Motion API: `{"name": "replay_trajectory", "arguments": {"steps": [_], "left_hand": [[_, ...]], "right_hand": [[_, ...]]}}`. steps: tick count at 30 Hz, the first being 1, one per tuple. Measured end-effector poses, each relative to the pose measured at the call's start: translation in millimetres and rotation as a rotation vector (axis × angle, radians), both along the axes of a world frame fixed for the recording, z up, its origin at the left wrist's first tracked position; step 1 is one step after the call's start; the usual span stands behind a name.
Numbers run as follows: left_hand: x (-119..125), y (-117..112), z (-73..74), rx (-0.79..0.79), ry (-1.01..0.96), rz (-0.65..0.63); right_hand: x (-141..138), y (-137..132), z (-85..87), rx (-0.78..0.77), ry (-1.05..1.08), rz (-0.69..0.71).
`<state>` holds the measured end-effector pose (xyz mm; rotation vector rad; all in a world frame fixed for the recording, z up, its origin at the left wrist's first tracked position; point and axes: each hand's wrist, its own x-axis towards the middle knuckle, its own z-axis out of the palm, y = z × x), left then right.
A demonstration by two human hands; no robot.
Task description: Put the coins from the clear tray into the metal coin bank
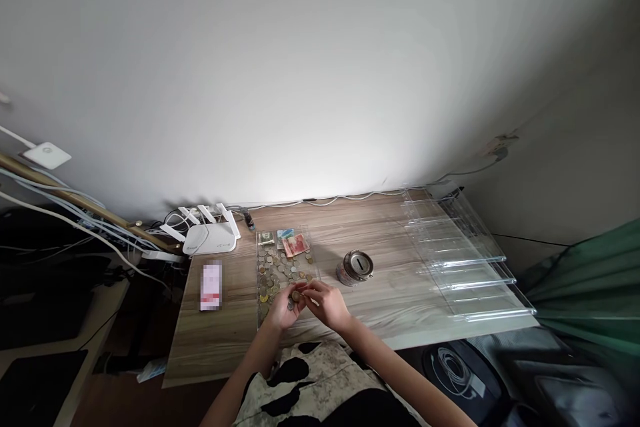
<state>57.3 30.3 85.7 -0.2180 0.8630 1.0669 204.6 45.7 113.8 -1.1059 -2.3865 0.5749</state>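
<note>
A clear tray (259, 260) lies on the wooden table (390, 300) with several loose coins (280, 270) in it and a few banknotes (294, 244) at its far end. My left hand (283, 310) is cupped at the tray's near edge, fingers curled around a few coins. My right hand (326, 302) meets it from the right, fingertips pinched on a coin (296, 295) between the two hands. A round tin money box (355, 267) with a slot in its lid stands to the right of the tray.
A phone (211, 285) lies left of the tray. A white router (207, 235) with cables sits at the back left. A clear tiered acrylic rack (465, 260) lies on the table's right end. Dark equipment stands at the left, a green cloth at the right.
</note>
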Motion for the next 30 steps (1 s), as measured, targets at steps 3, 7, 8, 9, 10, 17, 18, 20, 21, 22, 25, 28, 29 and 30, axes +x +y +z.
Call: {"name": "replay_trajectory", "arguments": {"steps": [3, 7, 8, 9, 10, 17, 18, 20, 21, 22, 25, 28, 29, 30], "left_hand": [[2, 1, -4.3, -0.05, 0.033, 0.002], [1, -1, -11.7, -0.069, 0.078, -0.044], [0, -2, -13.4, -0.054, 0.103, -0.074], [-1, -4, -15.0, -0.031, 0.136, -0.105], [-1, -5, -16.5, -0.007, 0.177, -0.134], [0, -9, -24.8, 0.147, 0.401, -0.248], [0, -9, -25.7, 0.16, 0.428, -0.26], [-1, -8, -27.7, 0.161, 0.494, -0.27], [-1, -8, -28.7, 0.155, 0.527, -0.272], [-1, -8, -29.8, 0.147, 0.56, -0.274], [-1, -9, -32.3, 0.124, 0.629, -0.299], [1, -10, -32.6, 0.124, 0.659, -0.335], [2, -9, -32.2, 0.129, 0.661, -0.34], [4, -9, -31.6, 0.136, 0.663, -0.338]], "right_hand": [[13, 9, 11.4, -0.025, 0.033, -0.194], [58, 41, 22.3, -0.035, -0.079, -0.702], [71, 49, 23.1, -0.058, -0.156, -0.794], [82, 56, 23.1, -0.096, -0.24, -0.848], [91, 62, 22.4, -0.141, -0.32, -0.864], [103, 71, 11.0, -0.276, -0.542, -0.787], [102, 71, 10.2, -0.284, -0.542, -0.783], [102, 70, 9.8, -0.285, -0.514, -0.783], [102, 69, 10.2, -0.269, -0.479, -0.792], [101, 68, 11.0, -0.239, -0.429, -0.807], [88, 58, 13.5, -0.13, -0.229, -0.8], [57, 42, 11.1, -0.195, -0.084, -0.569], [44, 36, 8.4, -0.252, -0.061, -0.464], [31, 31, 4.7, -0.314, -0.046, -0.37]]}}
